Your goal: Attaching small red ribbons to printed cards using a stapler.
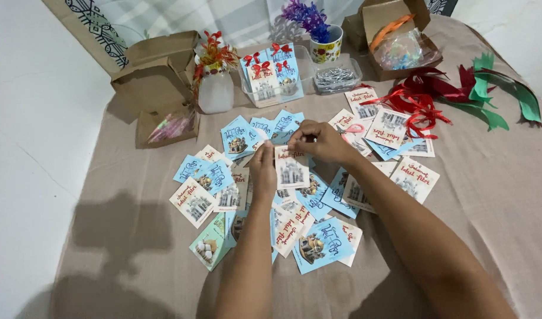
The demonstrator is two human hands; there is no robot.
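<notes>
My left hand grips the left edge of a small white card printed with a building picture, held upright over the table. My right hand pinches the top edge of the same card, fingers closed on it. Beneath both hands lies a loose spread of several blue and white cards on the beige cloth-covered table.
A clear tray of cards with red bows and a tray of silvery pieces sit behind. Red ribbons and green ribbons lie right. Cardboard boxes stand left, another box back right. A white bottle and a flower cup stand near.
</notes>
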